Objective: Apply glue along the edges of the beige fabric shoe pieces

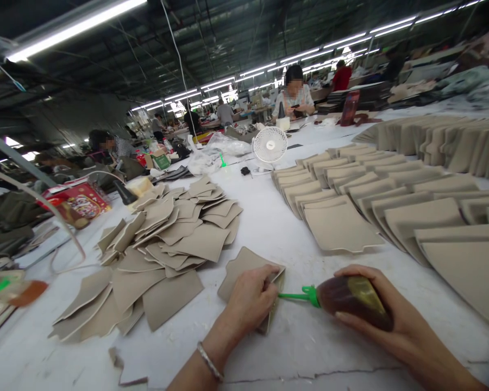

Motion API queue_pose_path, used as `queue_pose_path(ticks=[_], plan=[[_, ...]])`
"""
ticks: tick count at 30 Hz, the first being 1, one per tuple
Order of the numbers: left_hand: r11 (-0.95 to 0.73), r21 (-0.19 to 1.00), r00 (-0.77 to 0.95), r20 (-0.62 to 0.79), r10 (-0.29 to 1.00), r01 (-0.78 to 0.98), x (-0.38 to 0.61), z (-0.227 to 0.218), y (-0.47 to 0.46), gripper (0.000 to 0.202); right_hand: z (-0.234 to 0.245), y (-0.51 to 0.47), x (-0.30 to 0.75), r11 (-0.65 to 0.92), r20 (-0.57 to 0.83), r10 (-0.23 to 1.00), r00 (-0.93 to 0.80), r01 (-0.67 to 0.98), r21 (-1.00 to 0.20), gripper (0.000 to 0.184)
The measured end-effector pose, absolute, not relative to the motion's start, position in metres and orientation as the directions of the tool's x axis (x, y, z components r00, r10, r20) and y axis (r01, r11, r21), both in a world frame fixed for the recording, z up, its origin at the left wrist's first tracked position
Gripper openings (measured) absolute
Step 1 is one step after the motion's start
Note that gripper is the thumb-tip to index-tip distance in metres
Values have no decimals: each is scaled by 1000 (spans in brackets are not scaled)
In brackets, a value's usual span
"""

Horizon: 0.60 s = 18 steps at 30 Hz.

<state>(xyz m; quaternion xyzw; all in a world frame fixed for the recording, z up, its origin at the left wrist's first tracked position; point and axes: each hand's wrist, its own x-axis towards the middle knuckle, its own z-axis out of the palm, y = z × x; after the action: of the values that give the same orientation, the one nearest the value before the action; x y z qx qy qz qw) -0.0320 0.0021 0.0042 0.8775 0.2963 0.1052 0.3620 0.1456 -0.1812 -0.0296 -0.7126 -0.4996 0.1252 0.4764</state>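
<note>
My left hand point(250, 296) is closed on a grey-beige cut piece point(237, 267), like leather or coated fabric, its right edge folded up under my fingers. In my right hand point(395, 315) lies a dark brown squeeze bottle point(352, 298), tipped on its side, with a green cap. Its thin green nozzle point(292, 296) points left and reaches the edge of the held piece beside my left fingers. Whether any liquid comes out cannot be seen. Left of my left hand is a loose heap of similar pieces point(179, 233). To the right, overlapping rows of pieces point(342, 222) fan across the table.
A small white fan point(270, 145) stands mid-table near clear plastic bags point(224, 146). At left are a red box point(79, 198) and another green-nozzled bottle point(24, 292). A co-worker point(294, 98) sits across the table; others are farther back.
</note>
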Motion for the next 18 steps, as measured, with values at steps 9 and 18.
queue_pose_path(ticks=[9, 18], plan=[[-552, 715, 804, -22, 595, 428, -32, 2, 4, 50, -31, -187, 137, -60, 251, 850, 464, 557, -828, 47], [-544, 725, 801, -17, 598, 422, -33, 1, 2, 51, -12, -185, 103, -105, 91, 797, 598, 286, -953, 46]])
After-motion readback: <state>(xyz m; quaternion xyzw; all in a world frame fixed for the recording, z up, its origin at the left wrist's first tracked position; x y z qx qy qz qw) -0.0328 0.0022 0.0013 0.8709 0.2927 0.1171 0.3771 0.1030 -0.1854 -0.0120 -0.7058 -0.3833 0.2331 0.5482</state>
